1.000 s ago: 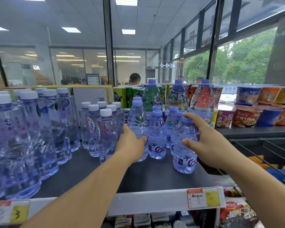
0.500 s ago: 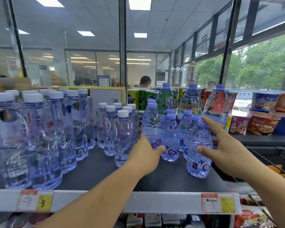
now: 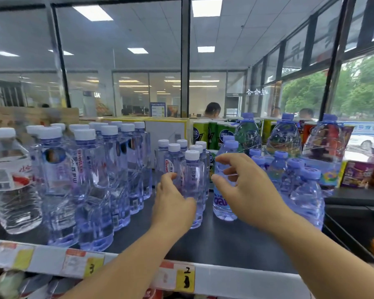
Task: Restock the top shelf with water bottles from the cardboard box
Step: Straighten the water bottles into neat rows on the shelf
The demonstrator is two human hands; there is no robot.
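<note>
Both hands reach over the dark top shelf (image 3: 220, 244) among rows of water bottles. The left hand (image 3: 173, 203) curls round the lower body of a small white-capped bottle (image 3: 192, 184) standing at the front of its cluster, thumb up against its left side. The right hand (image 3: 244, 190) hovers just beside it, fingers bent and spread, thumb and forefinger apart near the shoulder of a blue-capped bottle (image 3: 225, 169); whether it actually touches that bottle I cannot tell, and its grip closes on nothing I can see.

Writing: the small bottles carry a red-lettered label beginning "Gan", partly hidden by the left hand. The blue-capped bottle's lower label shows white letters, cut off by the right hand. The tall white-capped bottles (image 3: 91, 180) on the left bear vertical print too blurred to read. A large clear bottle (image 3: 11, 180) at the far left has a red and white label, unreadable. Price tags (image 3: 177, 277) on the shelf edge show a "2" and a "3" on yellow. Big blue-capped jugs (image 3: 324, 152) stand behind the right-hand group, with snack packets (image 3: 356, 173) beyond. Green cans (image 3: 212, 134) sit at the back, their print unclear. A cardboard box (image 3: 30, 117) shows blurred behind the left rows.
</note>
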